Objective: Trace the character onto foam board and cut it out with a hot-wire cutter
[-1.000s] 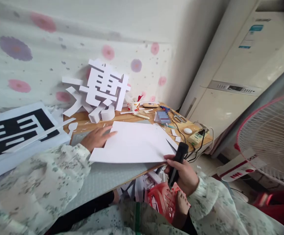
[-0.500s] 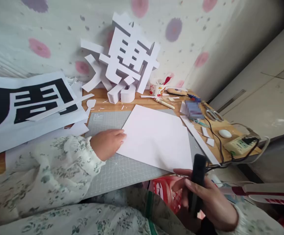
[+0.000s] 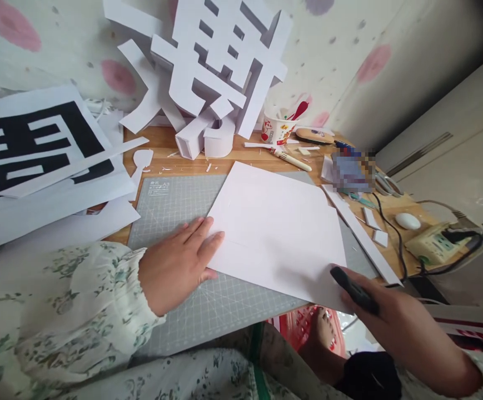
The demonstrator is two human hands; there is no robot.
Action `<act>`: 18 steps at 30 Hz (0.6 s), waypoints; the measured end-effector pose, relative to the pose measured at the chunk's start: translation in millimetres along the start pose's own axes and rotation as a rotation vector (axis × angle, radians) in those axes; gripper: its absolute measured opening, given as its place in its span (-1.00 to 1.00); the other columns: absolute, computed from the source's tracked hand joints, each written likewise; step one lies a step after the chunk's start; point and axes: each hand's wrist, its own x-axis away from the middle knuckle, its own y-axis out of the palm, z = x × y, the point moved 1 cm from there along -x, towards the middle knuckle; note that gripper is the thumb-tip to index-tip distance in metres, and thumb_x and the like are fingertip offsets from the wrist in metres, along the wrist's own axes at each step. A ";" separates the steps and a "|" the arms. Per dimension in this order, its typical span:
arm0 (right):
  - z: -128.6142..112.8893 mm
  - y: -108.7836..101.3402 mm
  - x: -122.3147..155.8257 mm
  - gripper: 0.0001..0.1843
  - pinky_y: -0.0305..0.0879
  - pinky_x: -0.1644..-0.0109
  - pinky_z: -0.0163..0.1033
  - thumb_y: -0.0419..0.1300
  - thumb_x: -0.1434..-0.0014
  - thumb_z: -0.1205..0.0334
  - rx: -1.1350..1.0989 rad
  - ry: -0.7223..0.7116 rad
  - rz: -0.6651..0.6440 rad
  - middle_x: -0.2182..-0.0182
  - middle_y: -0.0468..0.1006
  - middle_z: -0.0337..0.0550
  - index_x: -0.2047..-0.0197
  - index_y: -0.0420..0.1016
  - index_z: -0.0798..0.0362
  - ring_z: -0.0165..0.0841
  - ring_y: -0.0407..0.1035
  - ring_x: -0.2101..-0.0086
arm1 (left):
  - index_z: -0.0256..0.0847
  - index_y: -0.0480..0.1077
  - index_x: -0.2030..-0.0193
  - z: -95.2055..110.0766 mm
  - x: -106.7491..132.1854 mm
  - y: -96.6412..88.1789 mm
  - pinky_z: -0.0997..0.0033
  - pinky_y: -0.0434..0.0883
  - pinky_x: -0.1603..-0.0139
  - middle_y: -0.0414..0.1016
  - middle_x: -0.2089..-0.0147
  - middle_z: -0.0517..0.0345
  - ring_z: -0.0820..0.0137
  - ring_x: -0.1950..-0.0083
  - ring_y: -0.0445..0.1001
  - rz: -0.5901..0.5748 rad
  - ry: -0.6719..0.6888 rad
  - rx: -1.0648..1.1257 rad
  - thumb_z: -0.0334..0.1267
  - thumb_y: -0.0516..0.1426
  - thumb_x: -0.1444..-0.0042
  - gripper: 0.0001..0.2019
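Observation:
A blank white sheet of board [image 3: 274,233] lies at a slant on the grey cutting mat [image 3: 162,214]. My left hand [image 3: 183,258] rests with fingers stretched out on the sheet's left edge and the mat beside it. In my right hand [image 3: 399,316] is a black utility knife [image 3: 355,291], held at the sheet's lower right corner. I cannot make out its blade. The fingers beneath the handle are partly hidden.
Behind the mat, a large white cut-out character [image 3: 208,72] leans on the wall. A printed black character sheet [image 3: 36,150] lies at left. A paper cup [image 3: 277,130], a white strip [image 3: 362,236] and a power socket [image 3: 435,244] stand or lie toward the right.
My right hand has raised the utility knife from beside the table edge to the sheet's corner and tilted it. My left hand's fingers have spread. The view has tipped downward.

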 end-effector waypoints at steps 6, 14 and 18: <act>-4.4 -1.3 4.8 -0.55 0.39 0.48 -0.19 0.18 -0.14 -0.12 -0.245 0.050 -0.067 0.55 0.62 -0.16 0.08 0.68 -0.04 -0.19 0.47 0.55 | -0.20 0.18 -0.41 -31.6 -5.3 1.2 -0.03 0.16 -0.44 0.10 -0.49 -0.12 -0.02 -0.50 0.04 0.038 0.143 0.171 -0.16 0.16 -0.32 -0.44; -3.5 9.6 34.9 -0.68 0.56 0.30 -0.08 0.40 0.00 -0.08 -0.546 0.023 -0.205 0.28 0.69 0.01 0.12 0.70 -0.35 -0.01 0.57 0.30 | 0.00 0.15 -0.42 -53.2 -27.6 -9.2 -0.11 -0.04 -0.47 0.06 -0.51 0.12 0.12 -0.55 -0.15 -0.086 0.118 0.175 -0.41 0.03 -0.36 -0.47; -25.3 -5.0 31.4 -0.67 0.52 0.13 0.11 0.32 -0.03 -0.22 -0.759 -0.059 -0.338 0.36 0.65 0.08 0.33 0.72 -0.18 0.08 0.55 0.23 | -0.04 0.27 -0.35 -58.1 -50.2 -17.0 -0.11 0.04 -0.44 0.14 -0.48 0.10 0.12 -0.52 -0.01 -0.092 0.049 0.113 -0.60 -0.06 -0.24 -0.40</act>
